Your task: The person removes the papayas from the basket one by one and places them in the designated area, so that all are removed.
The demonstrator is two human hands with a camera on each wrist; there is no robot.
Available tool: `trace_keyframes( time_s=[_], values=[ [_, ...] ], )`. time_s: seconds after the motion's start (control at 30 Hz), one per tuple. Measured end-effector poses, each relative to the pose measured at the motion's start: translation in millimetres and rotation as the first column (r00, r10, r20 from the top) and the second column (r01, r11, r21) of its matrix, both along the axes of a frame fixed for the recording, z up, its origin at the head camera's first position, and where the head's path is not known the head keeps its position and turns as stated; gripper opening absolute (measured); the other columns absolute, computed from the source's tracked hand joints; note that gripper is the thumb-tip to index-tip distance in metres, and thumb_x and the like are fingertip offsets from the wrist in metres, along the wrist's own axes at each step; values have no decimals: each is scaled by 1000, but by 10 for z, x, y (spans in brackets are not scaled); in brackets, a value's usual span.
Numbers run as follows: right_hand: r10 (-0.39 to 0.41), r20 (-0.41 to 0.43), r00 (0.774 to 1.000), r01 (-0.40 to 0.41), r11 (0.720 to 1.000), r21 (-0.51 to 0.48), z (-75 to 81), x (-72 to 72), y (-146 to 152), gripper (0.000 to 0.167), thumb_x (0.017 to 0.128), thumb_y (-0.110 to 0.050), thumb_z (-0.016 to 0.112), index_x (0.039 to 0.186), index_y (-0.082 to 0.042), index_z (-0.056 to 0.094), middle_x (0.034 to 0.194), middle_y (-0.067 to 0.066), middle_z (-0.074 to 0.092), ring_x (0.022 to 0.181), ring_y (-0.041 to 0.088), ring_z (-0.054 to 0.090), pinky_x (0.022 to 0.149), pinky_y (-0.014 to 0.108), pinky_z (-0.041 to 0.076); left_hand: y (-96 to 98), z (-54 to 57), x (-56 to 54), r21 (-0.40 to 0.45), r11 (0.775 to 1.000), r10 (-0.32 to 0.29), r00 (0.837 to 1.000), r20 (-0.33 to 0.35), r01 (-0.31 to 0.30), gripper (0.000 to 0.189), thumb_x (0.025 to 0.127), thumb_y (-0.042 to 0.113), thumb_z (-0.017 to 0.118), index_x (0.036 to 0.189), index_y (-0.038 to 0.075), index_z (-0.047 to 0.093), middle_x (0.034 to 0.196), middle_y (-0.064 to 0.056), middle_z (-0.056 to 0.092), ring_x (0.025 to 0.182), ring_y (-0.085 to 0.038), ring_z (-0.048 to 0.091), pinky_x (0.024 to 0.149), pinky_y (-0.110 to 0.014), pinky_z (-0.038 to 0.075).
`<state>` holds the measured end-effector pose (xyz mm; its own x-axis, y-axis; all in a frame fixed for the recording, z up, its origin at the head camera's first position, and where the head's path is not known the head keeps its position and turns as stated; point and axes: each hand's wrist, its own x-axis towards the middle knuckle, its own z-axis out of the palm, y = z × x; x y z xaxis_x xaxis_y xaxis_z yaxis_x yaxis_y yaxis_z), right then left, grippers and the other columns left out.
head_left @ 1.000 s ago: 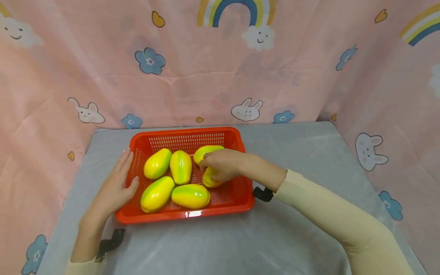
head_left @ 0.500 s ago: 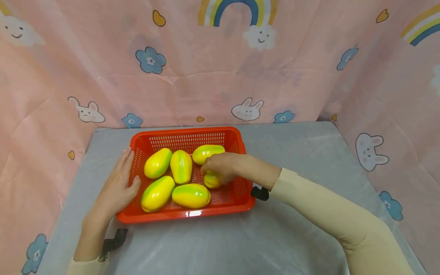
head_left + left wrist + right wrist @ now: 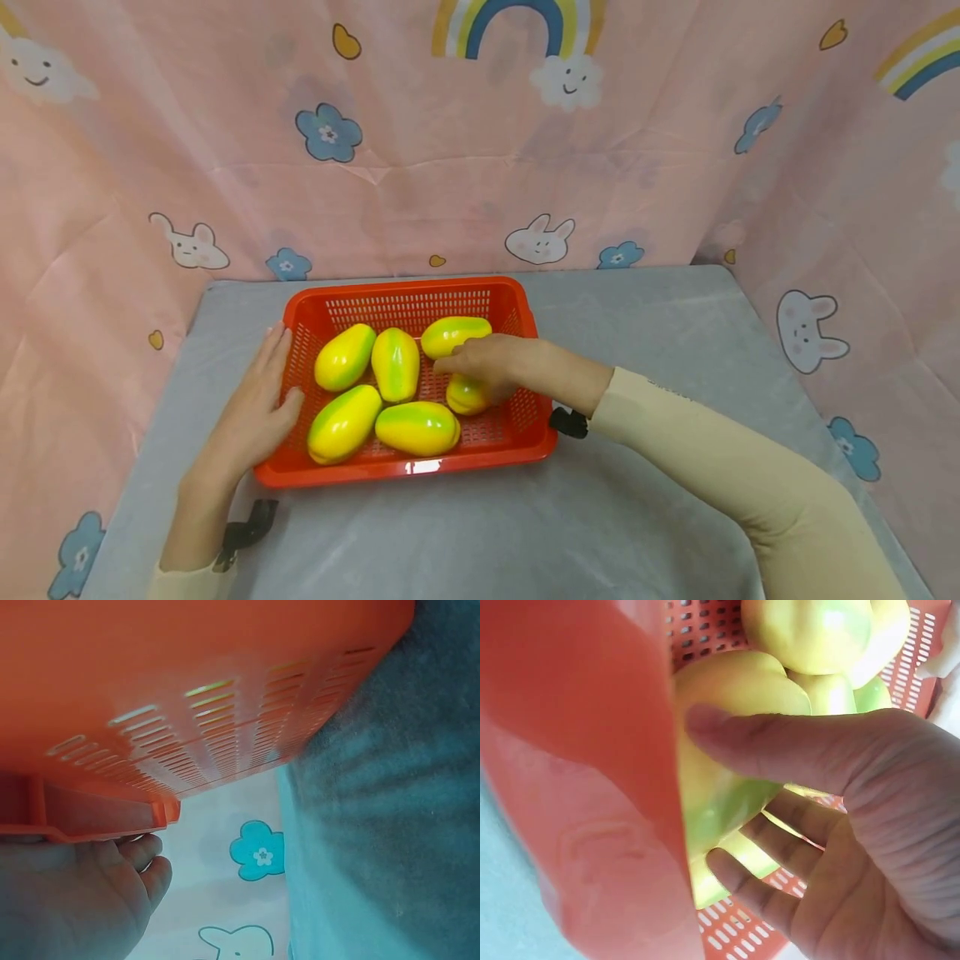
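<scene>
A red slotted plastic basket (image 3: 420, 471) holds several glossy yellow-green papayas, among them a front-left one (image 3: 343, 423) and a front-middle one (image 3: 417, 428). My right hand (image 3: 495, 362) reaches over the right rim and grips the papaya (image 3: 468, 394) nearest that side. In the right wrist view my thumb presses on top of this papaya (image 3: 739, 757) while my fingers curl under its far side. Another papaya (image 3: 453, 335) lies just behind that hand. My left hand (image 3: 255, 408) rests along the basket's left rim, fingers straight; the left wrist view shows it against the rim from outside.
The basket stands on a grey cloth-covered table (image 3: 637, 325). A pink patterned curtain (image 3: 450, 200) rises behind the table and along both sides. Black wrist mounts (image 3: 251, 525) sit on both forearms.
The right wrist has shifted slightly left, and the papaya under the right hand has turned and moved a little to the right. My left hand stays on the rim.
</scene>
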<state>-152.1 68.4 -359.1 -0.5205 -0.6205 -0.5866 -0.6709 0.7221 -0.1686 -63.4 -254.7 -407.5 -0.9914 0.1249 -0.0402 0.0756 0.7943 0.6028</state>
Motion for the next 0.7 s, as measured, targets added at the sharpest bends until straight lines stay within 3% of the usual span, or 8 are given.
trace_keyframes(
  time_s=[0.2, 0.37, 0.5, 0.7],
  values=[
    [36, -51, 998, -38, 999, -35, -20, -23, -1, 60, 90, -36, 84, 141, -25, 55, 139, 4, 66, 128, 23, 62, 116, 43, 52, 6, 25, 2, -21, 999, 28, 999, -25, -28, 82, 100, 9, 52, 171, 7, 11, 180, -15, 7, 165, -45, 12, 116, -80, 31],
    [2, 4, 1000, -1, 998, -61, -32, -25, 1, 60, 90, -29, 84, 142, -29, 54, 142, 2, 63, 125, 21, 60, 116, 44, 53, 16, 39, -13, -3, 999, 45, 999, -25, -45, 79, 101, 9, 50, 171, 7, 12, 180, -15, 8, 163, -47, 16, 113, -80, 34],
    [3, -2, 1000, -4, 996, -94, -51, -29, 16, 55, 92, -31, 82, 141, -30, 56, 138, 1, 66, 126, 22, 60, 115, 44, 53, 20, 17, -10, 31, 998, 57, 998, -14, -57, 79, 102, 8, 49, 171, 9, 10, 181, -14, 6, 163, -48, 18, 113, -80, 35],
    [-20, -31, 999, 16, 988, -151, -61, -45, 53, 70, 90, -31, 83, 152, -26, 51, 145, 8, 60, 125, 24, 60, 114, 44, 54, 35, -19, -22, 90, 993, 78, 997, -1, -78, 76, 105, 8, 44, 171, 9, 8, 181, -15, 4, 164, -48, 13, 119, -80, 28]
  ],
)
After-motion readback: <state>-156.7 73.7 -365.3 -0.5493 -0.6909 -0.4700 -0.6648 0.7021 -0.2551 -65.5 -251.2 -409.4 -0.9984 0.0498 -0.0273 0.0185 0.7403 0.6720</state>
